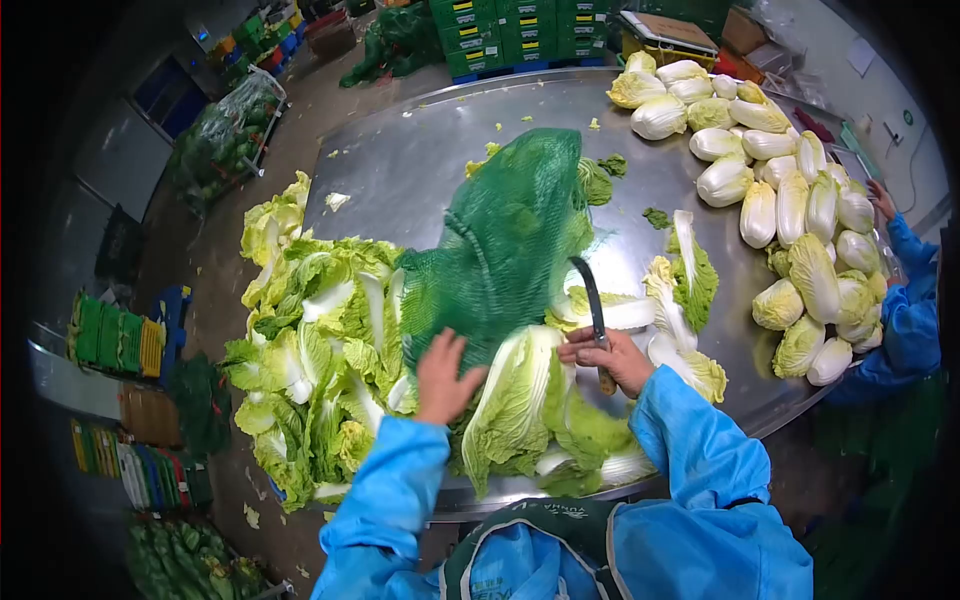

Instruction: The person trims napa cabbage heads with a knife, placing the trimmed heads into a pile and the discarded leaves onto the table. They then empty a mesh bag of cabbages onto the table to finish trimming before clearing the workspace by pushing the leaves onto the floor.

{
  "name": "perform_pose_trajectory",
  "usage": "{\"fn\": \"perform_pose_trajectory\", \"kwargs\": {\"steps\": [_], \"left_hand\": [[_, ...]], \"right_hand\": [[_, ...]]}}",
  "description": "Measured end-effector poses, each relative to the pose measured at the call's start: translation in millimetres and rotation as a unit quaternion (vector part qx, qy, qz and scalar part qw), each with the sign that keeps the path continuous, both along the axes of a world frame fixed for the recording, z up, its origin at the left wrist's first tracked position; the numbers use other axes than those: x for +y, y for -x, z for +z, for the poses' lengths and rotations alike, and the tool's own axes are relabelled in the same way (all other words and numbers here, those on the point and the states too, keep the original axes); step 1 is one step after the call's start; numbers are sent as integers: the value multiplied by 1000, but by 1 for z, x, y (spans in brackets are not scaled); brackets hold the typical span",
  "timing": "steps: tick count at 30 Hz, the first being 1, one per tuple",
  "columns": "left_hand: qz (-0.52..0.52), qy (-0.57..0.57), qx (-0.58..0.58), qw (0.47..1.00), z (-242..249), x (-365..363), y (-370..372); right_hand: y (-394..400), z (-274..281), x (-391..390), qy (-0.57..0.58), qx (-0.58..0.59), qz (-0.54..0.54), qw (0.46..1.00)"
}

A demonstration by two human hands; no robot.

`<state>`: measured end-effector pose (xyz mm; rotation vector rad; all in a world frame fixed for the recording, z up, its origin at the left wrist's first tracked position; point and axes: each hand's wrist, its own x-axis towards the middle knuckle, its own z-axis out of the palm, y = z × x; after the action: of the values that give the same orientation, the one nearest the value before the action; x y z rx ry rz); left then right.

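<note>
My left hand [443, 377] is open, fingers spread at the lower edge of a green mesh bag [510, 230] that stands slumped on the metal table. In my right hand [615, 358] is a curved knife [590, 290], its dark hooked blade pointing up and away from me. A large napa cabbage [512, 405] with loose outer leaves lies between my hands, close to the right fingertips. Trimmed cabbage leaves [680, 320] are scattered beyond the knife. More loose leaves lie below my right wrist, near the table's front edge.
A thick heap of leaves [325, 350] covers the table's left side. Whole trimmed cabbages [780, 200] are piled along the right. Another person's blue sleeve [908, 250] shows at the right edge. Green crates [525, 30] are stacked behind the metal table [400, 150].
</note>
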<state>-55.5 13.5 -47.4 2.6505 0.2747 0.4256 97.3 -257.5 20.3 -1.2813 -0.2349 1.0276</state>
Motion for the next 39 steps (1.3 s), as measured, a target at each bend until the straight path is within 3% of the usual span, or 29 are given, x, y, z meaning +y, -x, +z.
{"fn": "perform_pose_trajectory", "kwargs": {"steps": [3, 4, 8, 9, 11, 12, 13, 14, 15, 16, 17, 18, 19, 23, 25, 26, 27, 29, 31, 33, 39], "left_hand": [[-10, -98, 16, 995, 15, 73, -24], [24, -171, 40, 984, 26, 105, -42], [249, -215, -129, 936, 131, 224, -93], [301, -306, -149, 891, 169, 218, -99], [282, -388, -296, 826, 224, 160, -101], [206, -330, -319, 864, 231, 130, -95], [128, -268, -336, 894, 227, 98, -81], [56, -51, -271, 960, 189, 72, -70], [55, 42, -131, 989, 153, 28, -56], [96, 212, 14, 972, 112, -11, -44], [110, 281, 141, 943, 63, -38, -31], [61, 284, 248, 924, 53, -60, -22], [36, 257, 178, 949, 53, -82, -13], [28, 169, 152, 974, 61, -114, 6], [-7, 170, 122, 978, 66, -128, 10], [-23, 127, 129, 983, 69, -136, 11], [-39, 83, 136, 986, 71, -144, 11], [-54, 72, 148, 985, 72, -156, 7], [-86, 18, 156, 984, 70, -162, 4], [-91, 16, 166, 982, 68, -165, -2], [-76, 1, 195, 978, 65, -177, -6]], "right_hand": [[13, -13, -5, 16, -31, 19, 999], [18, -20, -8, -3, -4, 1, 1000], [28, -15, -17, 25, 3, 4, 1000], [26, -16, -19, 40, 2, -12, 999], [15, -16, -18, 52, 2, -25, 998], [6, -13, -15, 98, -44, -20, 994], [-1, -12, -12, 144, -87, -14, 986], [-8, -21, -8, 133, -89, -32, 987], [-15, -39, -1, 135, -87, -28, 987], [-22, -60, 9, 93, -135, -59, 985], [-25, -71, 15, 50, -181, -90, 978], [-25, -62, 18, 69, -152, -48, 985], [-21, -55, 20, 69, -150, -53, 985], [14, -59, -8, 35, -59, -69, 995], [16, -39, -39, 85, -100, -50, 990], [14, -35, -55, 176, -186, -5, 967], [14, -24, -65, 184, -182, -13, 966], [14, 0, -82, 343, -267, 135, 890], [25, -2, -95, 331, -273, 128, 894], [32, -16, -104, 254, -394, 107, 877], [21, -21, -110, 289, -391, 197, 851]]}}
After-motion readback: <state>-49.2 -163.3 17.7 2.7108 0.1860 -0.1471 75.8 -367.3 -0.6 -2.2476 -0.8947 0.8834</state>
